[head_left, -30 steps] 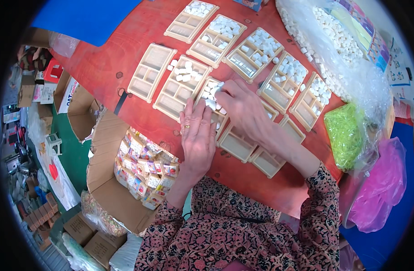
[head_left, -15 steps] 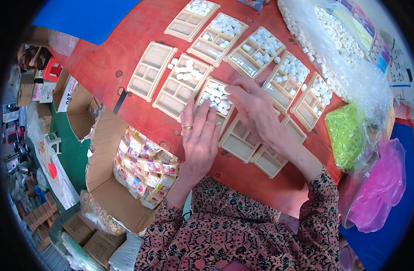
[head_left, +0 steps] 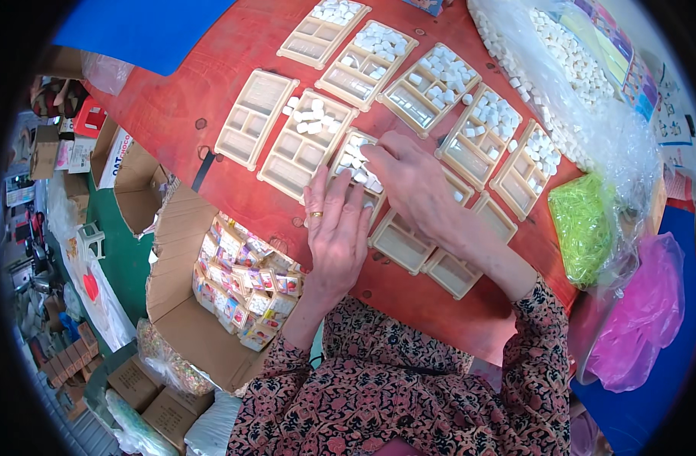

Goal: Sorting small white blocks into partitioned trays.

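Between my hands lies a small beige compartment tray (head_left: 372, 199), partly covered by them. White marshmallow-like pieces (head_left: 354, 157) fill its upper section. My left hand (head_left: 335, 232), with a ring, rests with fingers stretched over the tray's lower left part. Over the tray's upper right side, my right hand (head_left: 410, 178) has its fingers bent down and closed at the white pieces; whatever they hold is hidden. Just left stands another beige tray (head_left: 298, 152) with a few white pieces in its upper section.
More beige trays (head_left: 431, 87) stand across the red table (head_left: 173, 114), several bearing white pieces. A clear bag (head_left: 545, 91) of white pieces lies at the far right, by lime-green shred (head_left: 580, 228) and a pink bag (head_left: 640, 304). At left, a cardboard box (head_left: 188, 327) holds packed trays.
My right hand has shifted slightly left and lower over the tray, its fingers now bent deeper into the white pieces. My left hand has stayed in place.
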Available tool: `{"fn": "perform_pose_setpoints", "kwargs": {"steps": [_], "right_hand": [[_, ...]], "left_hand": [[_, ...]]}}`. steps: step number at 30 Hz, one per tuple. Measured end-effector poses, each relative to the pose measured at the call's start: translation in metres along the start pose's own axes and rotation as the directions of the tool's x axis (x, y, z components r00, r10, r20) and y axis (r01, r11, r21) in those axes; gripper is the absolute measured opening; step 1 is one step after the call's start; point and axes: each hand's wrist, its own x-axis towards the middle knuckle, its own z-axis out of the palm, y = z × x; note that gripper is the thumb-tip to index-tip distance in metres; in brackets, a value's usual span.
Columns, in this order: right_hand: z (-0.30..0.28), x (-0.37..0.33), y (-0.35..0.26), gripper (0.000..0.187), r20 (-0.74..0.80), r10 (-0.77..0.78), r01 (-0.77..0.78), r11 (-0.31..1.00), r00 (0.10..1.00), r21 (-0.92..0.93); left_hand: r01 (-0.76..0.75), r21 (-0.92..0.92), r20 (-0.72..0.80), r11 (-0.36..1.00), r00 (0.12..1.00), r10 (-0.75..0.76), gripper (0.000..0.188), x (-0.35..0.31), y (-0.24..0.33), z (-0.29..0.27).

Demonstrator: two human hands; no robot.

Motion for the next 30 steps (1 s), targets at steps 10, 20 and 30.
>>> {"fn": "perform_pose_setpoints", "kwargs": {"steps": [10, 20, 30], "right_hand": [[0.008, 0.012, 0.007, 0.009, -0.013, 0.039, -0.039, 0.999, 0.999, -0.03], [-0.016, 0.003, 0.011, 0.007, 0.084, 0.062, -0.069, 0.995, 0.995, 0.079], [-0.018, -0.005, 0.001, 0.009, 0.142, -0.093, 0.123, 0.967, 0.986, -0.221]], "left_hand": [[-0.012, 0.022, -0.006, 1.0, 1.0, 0.012, 0.028, -0.002, -0.005, 0.0], [-0.004, 0.046, -0.006, 0.999, 1.0, 0.004, 0.037, 0.001, -0.002, 0.001], [-0.019, 0.067, 0.015, 0.998, 1.0, 0.018, 0.04, -0.002, 0.01, 0.001]]}}
